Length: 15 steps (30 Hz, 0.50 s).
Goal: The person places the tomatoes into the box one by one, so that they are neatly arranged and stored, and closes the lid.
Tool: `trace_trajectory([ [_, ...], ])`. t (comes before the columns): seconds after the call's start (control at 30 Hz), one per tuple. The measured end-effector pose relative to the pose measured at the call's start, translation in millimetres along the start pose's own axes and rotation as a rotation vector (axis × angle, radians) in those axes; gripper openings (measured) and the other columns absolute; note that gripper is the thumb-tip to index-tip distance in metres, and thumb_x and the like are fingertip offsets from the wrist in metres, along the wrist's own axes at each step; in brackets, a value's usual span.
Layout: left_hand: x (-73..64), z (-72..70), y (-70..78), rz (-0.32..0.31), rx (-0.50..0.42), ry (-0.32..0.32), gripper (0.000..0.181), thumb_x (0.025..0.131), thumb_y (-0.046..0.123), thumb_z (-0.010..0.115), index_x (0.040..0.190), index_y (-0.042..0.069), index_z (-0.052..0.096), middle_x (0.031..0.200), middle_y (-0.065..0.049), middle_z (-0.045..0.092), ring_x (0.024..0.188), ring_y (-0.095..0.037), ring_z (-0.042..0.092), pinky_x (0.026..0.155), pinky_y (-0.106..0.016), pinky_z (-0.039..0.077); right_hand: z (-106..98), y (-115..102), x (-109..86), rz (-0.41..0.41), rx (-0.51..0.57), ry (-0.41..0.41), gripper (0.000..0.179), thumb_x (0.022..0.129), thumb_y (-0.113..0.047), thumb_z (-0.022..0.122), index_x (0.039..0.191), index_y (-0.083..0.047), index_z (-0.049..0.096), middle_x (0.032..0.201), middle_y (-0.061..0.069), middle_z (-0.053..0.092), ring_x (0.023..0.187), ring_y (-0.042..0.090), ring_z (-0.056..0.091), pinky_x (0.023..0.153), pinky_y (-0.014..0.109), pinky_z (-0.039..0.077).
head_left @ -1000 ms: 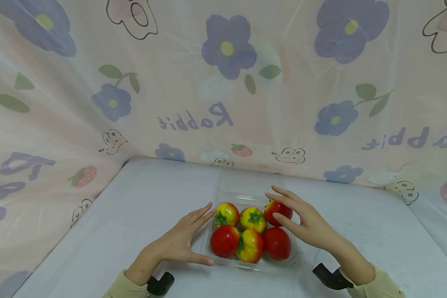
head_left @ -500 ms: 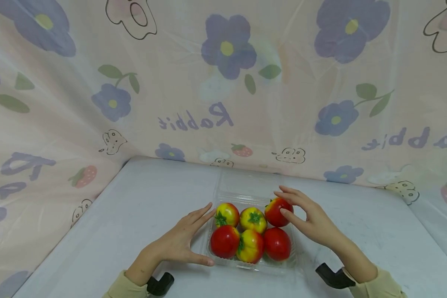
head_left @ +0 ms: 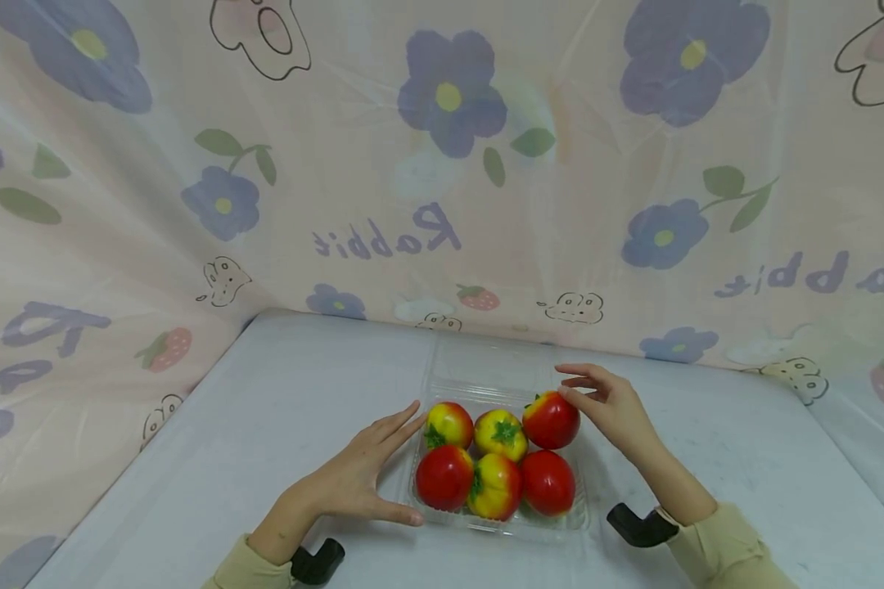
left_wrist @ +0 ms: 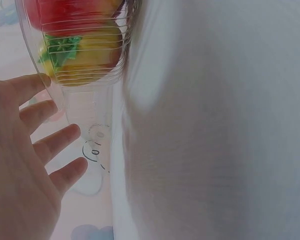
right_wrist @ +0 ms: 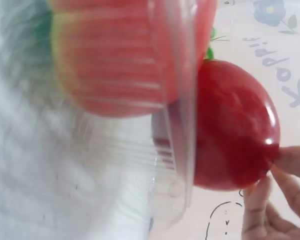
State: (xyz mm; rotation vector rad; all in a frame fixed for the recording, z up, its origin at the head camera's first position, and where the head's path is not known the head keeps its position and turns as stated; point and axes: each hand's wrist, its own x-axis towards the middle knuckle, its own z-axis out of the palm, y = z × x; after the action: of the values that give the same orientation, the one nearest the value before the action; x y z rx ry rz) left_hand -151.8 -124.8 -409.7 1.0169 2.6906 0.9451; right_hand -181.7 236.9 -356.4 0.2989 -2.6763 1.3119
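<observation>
A clear plastic clamshell box [head_left: 516, 530] holds several shiny red and yellow fruits with green leafy tops, which look like tomatoes. My left hand [head_left: 357, 474] stands beside the box's left side with fingers and thumb spread; in the left wrist view its forefinger meets the clear wall. At the back right corner, a mostly red tomato [head_left: 552, 423] sits higher than the others. My right hand [head_left: 619, 413] is just behind and right of it. In the right wrist view, its fingertips [right_wrist: 260, 195] touch the tomato's end without going round it.
The box's clear lid [head_left: 493, 361] lies folded back behind it on the white tabletop [head_left: 324, 376]. Beyond the table's far edge hangs a flower-printed curtain [head_left: 368, 180]. Black wrist mounts [head_left: 641, 525] stick out below both wrists.
My right hand has come off the front and top of the back right tomato, shifted right, and drawn its fingers together at the tomato's upper right edge. The left hand stays put.
</observation>
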Motion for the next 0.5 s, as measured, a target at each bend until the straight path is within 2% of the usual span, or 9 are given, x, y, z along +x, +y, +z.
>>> trace_trajectory([
  [0.17, 0.2, 0.7, -0.6, -0.009, -0.002, -0.003, 0.109, 0.066, 0.066, 0.072, 0.154, 0.029, 0.02, 0.162, -0.002, 0.013, 0.143, -0.036, 0.023, 0.105, -0.069, 0.027, 1.2, 1.7, 5.8, 0.12, 0.052, -0.002, 0.043, 0.093, -0.026, 0.063, 0.131, -0.006, 0.057, 0.132, 0.018, 0.058, 0.116, 0.033, 0.056, 0.093, 0.041, 0.053],
  [0.3, 0.2, 0.8, -1.0, -0.013, -0.004, -0.003, 0.109, 0.066, 0.066, 0.072, 0.154, 0.03, 0.02, 0.162, -0.001, 0.013, 0.143, -0.036, 0.023, 0.106, -0.069, 0.027, 0.9, 4.5, 9.3, 0.252, 0.111, -0.069, 0.058, 0.093, -0.032, 0.062, 0.141, -0.006, 0.044, 0.144, 0.023, 0.043, 0.131, 0.04, 0.042, 0.104, 0.058, 0.039],
  [0.43, -0.2, 0.8, -1.3, -0.014, -0.01, -0.008, 0.109, 0.066, 0.066, 0.073, 0.154, 0.03, 0.019, 0.162, 0.001, 0.011, 0.143, -0.036, 0.023, 0.106, -0.069, 0.026, 1.1, 12.2, 13.6, 0.369, 0.231, -0.166, 0.076, 0.093, -0.034, 0.059, 0.152, -0.006, 0.02, 0.152, 0.029, 0.025, 0.138, 0.044, 0.031, 0.109, 0.059, 0.03],
  [0.5, -0.4, 0.8, -1.3, -0.014, -0.013, -0.01, 0.109, 0.066, 0.066, 0.073, 0.154, 0.031, 0.019, 0.163, 0.001, 0.011, 0.143, -0.036, 0.023, 0.106, -0.069, 0.026, 2.0, 16.8, 16.0, 0.412, 0.3, -0.207, 0.081, 0.094, -0.034, 0.057, 0.154, -0.004, 0.01, 0.152, 0.031, 0.023, 0.138, 0.046, 0.03, 0.111, 0.056, 0.029],
])
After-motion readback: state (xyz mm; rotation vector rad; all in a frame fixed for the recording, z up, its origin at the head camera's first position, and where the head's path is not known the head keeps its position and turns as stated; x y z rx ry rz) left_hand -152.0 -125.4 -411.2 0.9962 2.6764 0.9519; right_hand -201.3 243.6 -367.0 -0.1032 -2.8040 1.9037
